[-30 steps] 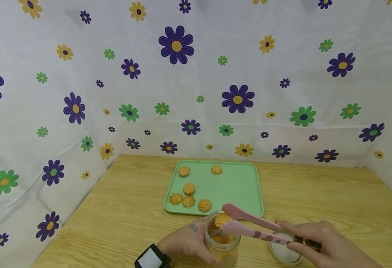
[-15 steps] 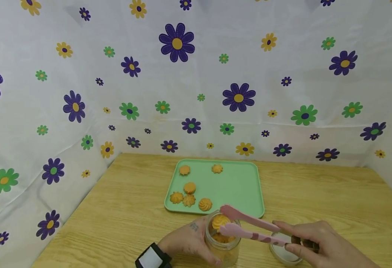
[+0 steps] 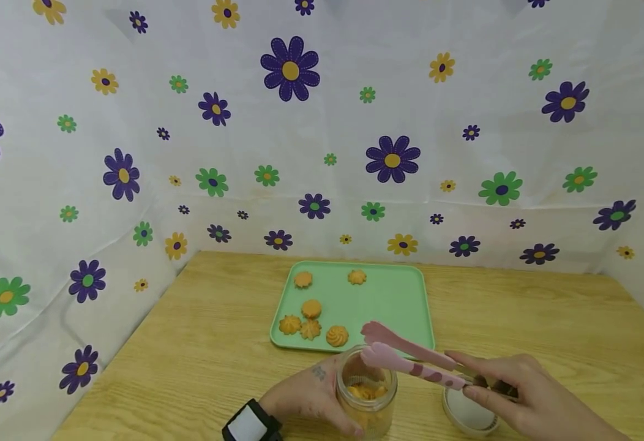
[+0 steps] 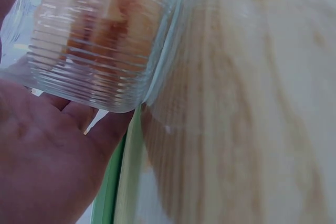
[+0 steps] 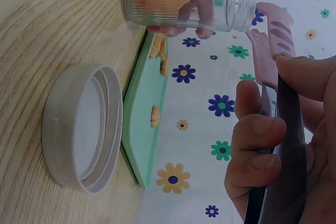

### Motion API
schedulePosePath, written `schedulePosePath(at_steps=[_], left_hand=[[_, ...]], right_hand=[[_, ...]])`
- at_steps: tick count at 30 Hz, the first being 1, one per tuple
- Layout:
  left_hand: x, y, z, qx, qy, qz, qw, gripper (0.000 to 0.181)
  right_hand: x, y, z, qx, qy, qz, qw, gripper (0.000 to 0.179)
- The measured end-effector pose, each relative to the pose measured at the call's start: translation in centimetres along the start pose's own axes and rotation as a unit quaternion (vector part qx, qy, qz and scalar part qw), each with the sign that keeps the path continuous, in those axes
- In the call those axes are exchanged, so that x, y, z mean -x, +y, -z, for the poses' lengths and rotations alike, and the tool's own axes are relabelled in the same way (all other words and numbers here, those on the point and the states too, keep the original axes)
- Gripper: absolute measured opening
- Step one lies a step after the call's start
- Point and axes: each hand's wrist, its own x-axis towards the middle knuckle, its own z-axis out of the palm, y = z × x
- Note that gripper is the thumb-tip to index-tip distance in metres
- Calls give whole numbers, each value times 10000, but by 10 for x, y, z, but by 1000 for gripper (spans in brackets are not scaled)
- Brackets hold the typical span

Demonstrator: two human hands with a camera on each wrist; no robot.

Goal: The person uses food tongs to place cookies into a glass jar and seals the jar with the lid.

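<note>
A ribbed glass jar (image 3: 367, 411) stands upright at the table's near edge, with several orange cookies (image 3: 367, 392) inside. My left hand (image 3: 315, 397) grips the jar's left side; in the left wrist view its palm and fingers lie against the glass. My right hand (image 3: 512, 392) holds pink paw-tipped tongs (image 3: 410, 361) with dark handles, seen close up in the right wrist view. The tongs' tips are just above the jar's rim, parted, with nothing between them.
A green tray (image 3: 382, 300) lies behind the jar, bearing several piped cookies (image 3: 336, 335), mostly on its left half. A round white lid (image 3: 469, 411) rests on the table right of the jar. A flowered cloth (image 3: 322, 122) hangs behind and at the sides.
The cookie between the tongs has dropped into the jar. The tongs have come up slightly, and their tips stand farther apart. My left hand stays on the jar.
</note>
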Motion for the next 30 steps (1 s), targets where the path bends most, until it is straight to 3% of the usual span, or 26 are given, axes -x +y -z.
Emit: schedulePosePath(at_steps=[5, 11, 15, 19, 24, 30], left_hand=[[2, 1, 1, -88, -19, -75, 9999, 83], [3, 2, 1, -85, 51, -284, 9995, 79], [3, 3, 1, -116, 101, -333, 9993, 80], [-2, 2, 0, -98, -6, -453, 9989, 78], [-4, -1, -1, -57, -110, -534, 9985, 77], [0, -1, 1, -87, -79, -351, 9993, 79]], right_hand=[[-8, -2, -3, -57, 146, 305, 9994, 45], [-25, -5, 0, 120, 666, 766, 9948, 47], [-39, -7, 1, 320, 762, 677, 9943, 45], [-55, -8, -1, 1043, 853, 431, 9899, 43], [-79, -4, -8, 2097, 839, 136, 9741, 43], [-110, 4, -17, 3280, 826, 325, 9405, 45]])
